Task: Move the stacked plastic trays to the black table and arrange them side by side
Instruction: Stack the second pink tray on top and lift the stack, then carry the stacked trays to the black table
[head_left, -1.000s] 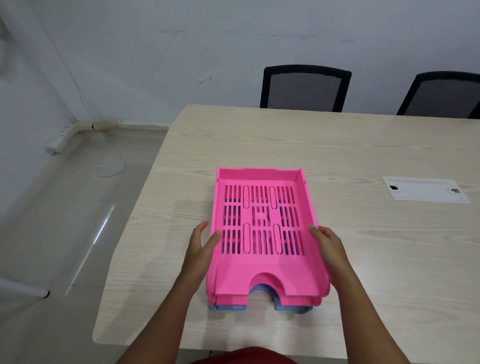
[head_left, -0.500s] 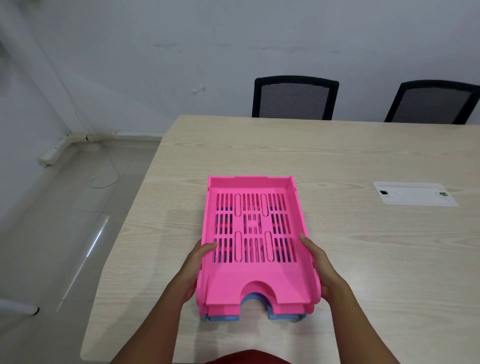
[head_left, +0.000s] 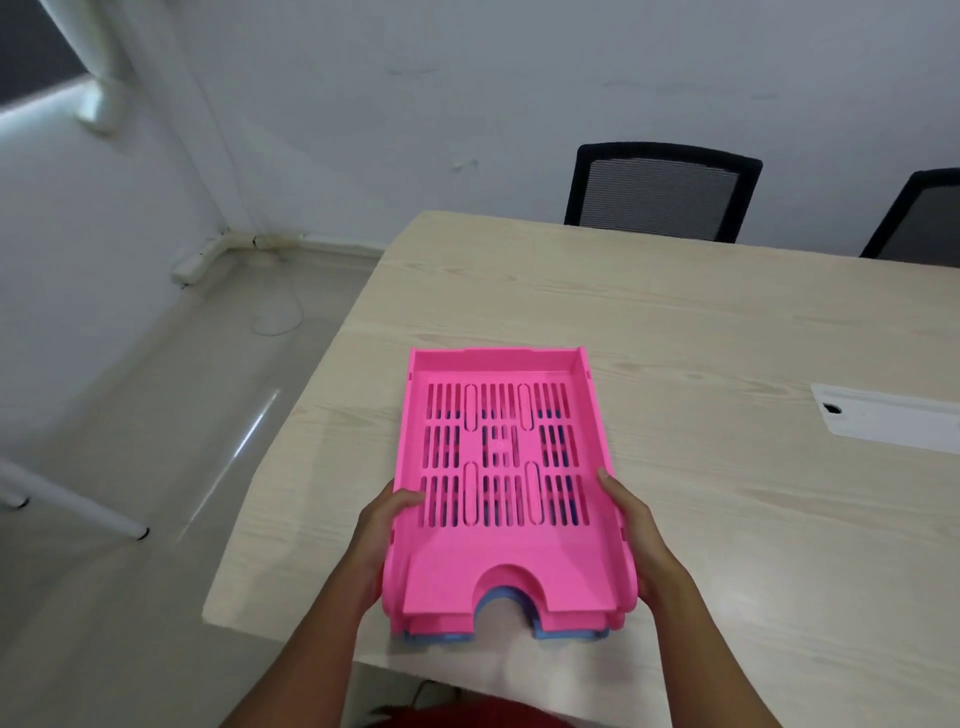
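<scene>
A stack of plastic trays (head_left: 504, 457) sits over the near edge of a light wooden table (head_left: 727, 338). The top tray is bright pink with a slotted floor and an arched cut-out at the front. A second pink tray and a blue tray (head_left: 566, 635) show underneath. My left hand (head_left: 382, 530) grips the stack's left side, thumb over the rim. My right hand (head_left: 631, 525) grips the right side. The stack's front end overhangs the table edge. No black table is in view.
Two black mesh chairs (head_left: 660, 192) (head_left: 919, 218) stand behind the table's far edge. A white cable cover plate (head_left: 893, 423) is set into the tabletop at right. Bare floor lies to the left, with a white leg (head_left: 72, 501) and a wall pipe (head_left: 104, 62).
Both hands have closed on the stack's sides and drawn it toward me, past the table's near edge. The view has swung left and tilted.
</scene>
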